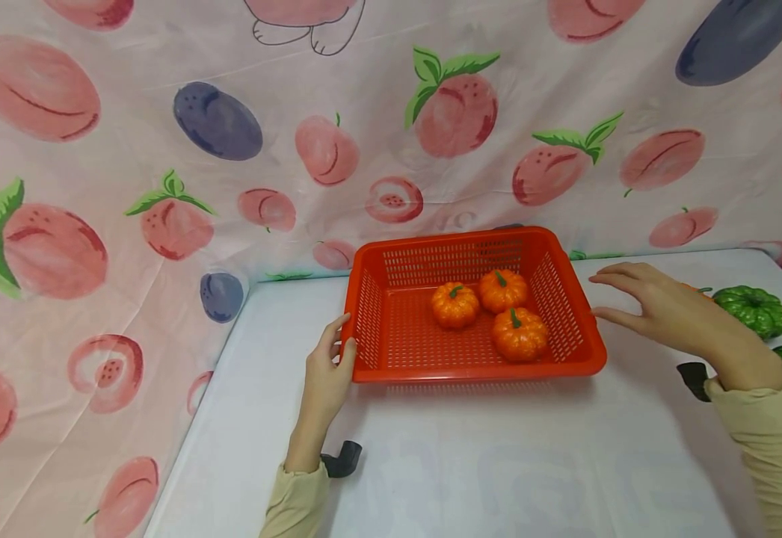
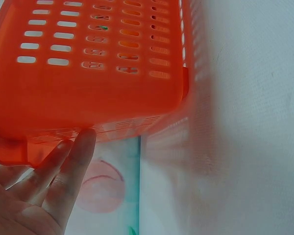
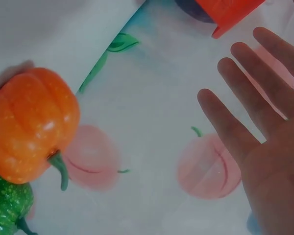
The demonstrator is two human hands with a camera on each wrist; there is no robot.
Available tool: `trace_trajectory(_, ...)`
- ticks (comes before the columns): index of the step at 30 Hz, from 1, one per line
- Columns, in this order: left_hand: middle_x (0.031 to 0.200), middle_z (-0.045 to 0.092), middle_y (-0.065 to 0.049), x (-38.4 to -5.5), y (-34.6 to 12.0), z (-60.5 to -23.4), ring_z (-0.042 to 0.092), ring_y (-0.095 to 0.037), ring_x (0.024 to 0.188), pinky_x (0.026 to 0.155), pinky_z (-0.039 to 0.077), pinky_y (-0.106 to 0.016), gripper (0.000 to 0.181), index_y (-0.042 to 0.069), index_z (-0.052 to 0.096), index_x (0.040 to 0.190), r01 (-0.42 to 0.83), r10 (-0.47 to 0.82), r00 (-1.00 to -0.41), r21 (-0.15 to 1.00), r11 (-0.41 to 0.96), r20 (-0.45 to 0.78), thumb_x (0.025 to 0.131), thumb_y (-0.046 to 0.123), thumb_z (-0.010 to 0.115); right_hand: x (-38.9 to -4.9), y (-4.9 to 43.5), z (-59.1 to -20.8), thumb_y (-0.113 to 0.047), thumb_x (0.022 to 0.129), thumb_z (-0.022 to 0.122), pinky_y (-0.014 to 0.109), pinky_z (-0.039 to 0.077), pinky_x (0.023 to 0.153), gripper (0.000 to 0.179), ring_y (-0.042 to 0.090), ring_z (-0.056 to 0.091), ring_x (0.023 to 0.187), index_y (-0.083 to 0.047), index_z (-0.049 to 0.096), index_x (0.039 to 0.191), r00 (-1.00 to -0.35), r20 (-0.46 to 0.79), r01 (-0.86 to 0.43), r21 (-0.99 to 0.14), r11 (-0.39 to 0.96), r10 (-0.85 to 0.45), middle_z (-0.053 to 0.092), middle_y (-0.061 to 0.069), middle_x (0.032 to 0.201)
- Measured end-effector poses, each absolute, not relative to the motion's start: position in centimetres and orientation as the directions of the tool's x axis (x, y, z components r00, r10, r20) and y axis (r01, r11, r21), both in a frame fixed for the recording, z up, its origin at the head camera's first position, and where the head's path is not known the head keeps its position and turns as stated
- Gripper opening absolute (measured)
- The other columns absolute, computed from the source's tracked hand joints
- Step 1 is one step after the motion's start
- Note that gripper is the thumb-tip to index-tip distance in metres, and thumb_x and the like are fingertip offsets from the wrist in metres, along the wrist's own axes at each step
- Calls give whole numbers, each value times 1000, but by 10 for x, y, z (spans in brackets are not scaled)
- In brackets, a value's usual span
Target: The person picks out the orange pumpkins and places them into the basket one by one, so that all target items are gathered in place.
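A red-orange slotted plastic basket (image 1: 431,372) stands on the white tabletop with three small orange pumpkins (image 1: 454,306) in its middle and right part. At the basket's left end is my left hand (image 1: 327,373), its fingers and thumb touching the rim. In the left wrist view these fingers (image 2: 63,186) look nearly straight against the basket; the thumb is out of sight there. My right hand (image 1: 660,306) hovers just off the basket's right end, thumb and fingers spread apart. Nothing lies between them, and the right wrist view shows those fingers (image 3: 235,117) extended.
Right of my right hand lie green pumpkins (image 1: 750,310) and an orange pumpkin (image 3: 34,125), partly hidden in the head view. A fruit-printed cloth (image 1: 324,149) hangs behind and to the left of the white tabletop (image 1: 499,463).
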State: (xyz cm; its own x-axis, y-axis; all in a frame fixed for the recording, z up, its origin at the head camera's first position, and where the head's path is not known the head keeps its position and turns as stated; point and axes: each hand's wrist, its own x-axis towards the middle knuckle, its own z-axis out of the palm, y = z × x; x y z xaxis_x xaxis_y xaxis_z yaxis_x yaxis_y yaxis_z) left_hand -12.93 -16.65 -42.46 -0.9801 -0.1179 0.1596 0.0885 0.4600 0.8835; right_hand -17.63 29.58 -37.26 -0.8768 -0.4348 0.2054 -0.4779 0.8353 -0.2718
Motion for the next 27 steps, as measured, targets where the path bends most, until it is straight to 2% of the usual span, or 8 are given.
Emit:
trace_trajectory(6,129,62,-14,-129,-166,-424,67,-31,104,78,61,-42,44,20,51,144,85,-120,-980,880,466,158,101,15,54,-179,304,-374,-28,84,79,55,55,81,54,35,56,107,-1,63,128,-883,185,-467,-254,847,-431,56,22,130)
trace_trajectory(8,129,62,-14,-129,-166,-424,67,-30,103,77,61,-42,44,20,51,144,83,-120,-980,881,466,156,101,15,54,-180,306,-374,-28,84,79,55,55,80,54,33,56,104,-1,63,127,-889,177,-455,-257,853,-421,56,22,130)
trace_trajectory(12,129,62,-14,-128,-167,-423,67,-30,102,77,61,-41,44,21,51,144,82,-120,-981,882,465,154,101,15,54,-182,310,-375,-29,84,80,63,49,91,55,38,52,115,-1,63,128,-909,143,-416,-280,865,-391,55,22,131)
trace_trajectory(15,130,62,-14,-128,-167,-423,67,-30,102,76,61,-40,44,21,51,144,82,-118,-981,882,465,153,101,16,54,-184,314,-376,-29,84,79,66,45,95,55,41,47,122,0,62,128,-917,118,-399,-294,869,-381,54,23,132)
trace_trajectory(23,129,62,-13,-129,-167,-424,67,-30,102,75,61,-39,43,20,51,144,92,-117,-979,877,472,165,101,15,54,-189,325,-380,-30,85,78,66,45,95,56,40,50,116,2,60,128,-930,77,-365,-299,882,-359,54,25,132)
trace_trajectory(27,129,62,-13,-129,-167,-424,67,-31,102,76,61,-39,43,20,51,144,90,-116,-980,879,468,162,101,15,54,-192,331,-382,-29,86,77,68,42,96,54,44,46,120,3,61,127,-931,60,-361,-302,882,-361,54,26,131)
